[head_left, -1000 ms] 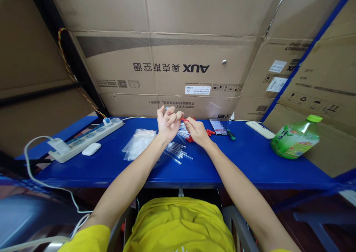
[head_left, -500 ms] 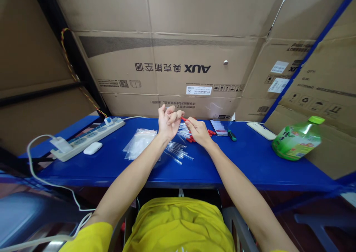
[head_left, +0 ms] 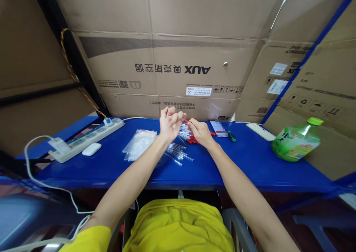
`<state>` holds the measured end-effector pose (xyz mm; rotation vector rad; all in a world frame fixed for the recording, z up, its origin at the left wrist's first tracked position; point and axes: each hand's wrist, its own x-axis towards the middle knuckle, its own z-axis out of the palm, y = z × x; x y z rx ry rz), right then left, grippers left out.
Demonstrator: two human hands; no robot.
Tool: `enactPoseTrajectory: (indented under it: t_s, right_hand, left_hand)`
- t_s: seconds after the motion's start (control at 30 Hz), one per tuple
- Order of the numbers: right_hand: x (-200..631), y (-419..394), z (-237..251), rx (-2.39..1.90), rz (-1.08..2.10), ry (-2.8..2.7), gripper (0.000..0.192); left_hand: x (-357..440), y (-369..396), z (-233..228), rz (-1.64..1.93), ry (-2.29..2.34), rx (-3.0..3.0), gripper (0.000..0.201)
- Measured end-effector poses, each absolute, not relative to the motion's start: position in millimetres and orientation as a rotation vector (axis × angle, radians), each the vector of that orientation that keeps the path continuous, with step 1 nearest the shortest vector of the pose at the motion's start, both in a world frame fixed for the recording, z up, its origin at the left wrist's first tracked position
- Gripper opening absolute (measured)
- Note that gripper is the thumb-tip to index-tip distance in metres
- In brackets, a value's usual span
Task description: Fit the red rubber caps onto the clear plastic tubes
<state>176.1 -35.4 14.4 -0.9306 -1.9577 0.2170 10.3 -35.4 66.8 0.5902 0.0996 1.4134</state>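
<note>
Nearest is a yellow shirt (head_left: 180,222), then the front of the blue tabletop (head_left: 191,176). On it, loose clear tubes (head_left: 178,153) lie fanned out, with flat plastic bags (head_left: 140,145) to their left. Above these, the right hand (head_left: 202,132) pinches a red piece (head_left: 187,121) between thumb and finger, just beside the left hand (head_left: 169,125), whose fingers are curled; whether it grips anything I cannot tell. Under and beside the right hand lies a heap of red-ended tubes (head_left: 191,140). A bottle (head_left: 296,141) stands at far right, a power strip (head_left: 89,137) lies left, a phone (head_left: 218,127) beyond the heap. Cardboard (head_left: 178,16) walls the back.
</note>
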Motion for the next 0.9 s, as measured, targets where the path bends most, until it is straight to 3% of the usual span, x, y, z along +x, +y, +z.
enactPoseTrajectory:
  t_s: [0.43, 0.9]
  right_hand:
    - [170, -35, 10, -0.877, 0.468, -1.885, 0.038]
    - [163, -32, 5, -0.802, 0.606, -1.886, 0.041]
  left_hand:
    - [4, -38, 70, 1.174, 0.232, 0.684, 0.061]
    - [5, -40, 66, 1.269, 0.148, 0.637, 0.055]
